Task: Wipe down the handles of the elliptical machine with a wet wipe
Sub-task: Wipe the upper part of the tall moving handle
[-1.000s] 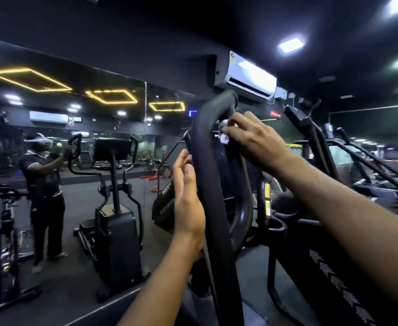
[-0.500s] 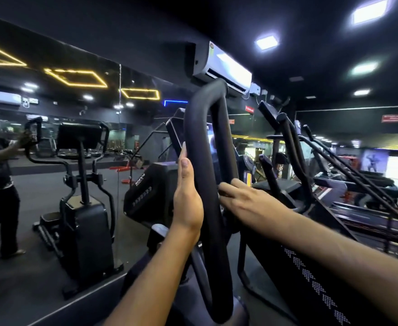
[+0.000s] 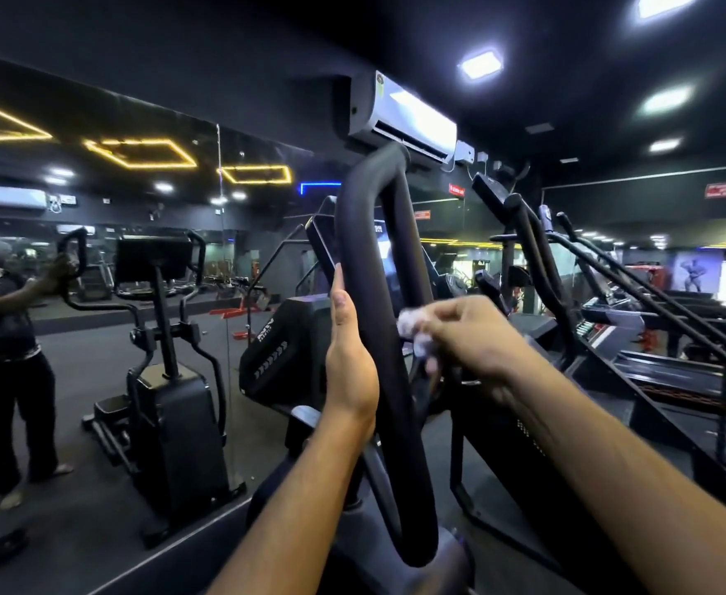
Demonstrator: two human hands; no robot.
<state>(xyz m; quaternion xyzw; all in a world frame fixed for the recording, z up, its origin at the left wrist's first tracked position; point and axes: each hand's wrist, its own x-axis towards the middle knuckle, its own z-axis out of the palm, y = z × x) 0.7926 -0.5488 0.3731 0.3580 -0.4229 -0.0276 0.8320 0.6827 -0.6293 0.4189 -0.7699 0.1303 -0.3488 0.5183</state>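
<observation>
A thick black looped elliptical handle (image 3: 367, 234) rises in the middle of the view. My left hand (image 3: 348, 354) rests flat against its left side, fingers straight and pointing up. My right hand (image 3: 466, 337) is just to the right of the handle's right bar, pinching a crumpled white wet wipe (image 3: 413, 332) in its curled fingers. The wipe is blurred and sits close beside the bar; contact with it cannot be told. The machine's console (image 3: 322, 238) stands behind the handle.
A wall mirror (image 3: 95, 294) on the left reflects the elliptical and a person. An air conditioner (image 3: 404, 118) hangs above. Other black machine handles (image 3: 524, 251) and treadmills (image 3: 675, 337) stand to the right.
My right hand slid from the top of the handle down its right bar, then came off to the right with the wipe. My left hand stayed flat on the handle.
</observation>
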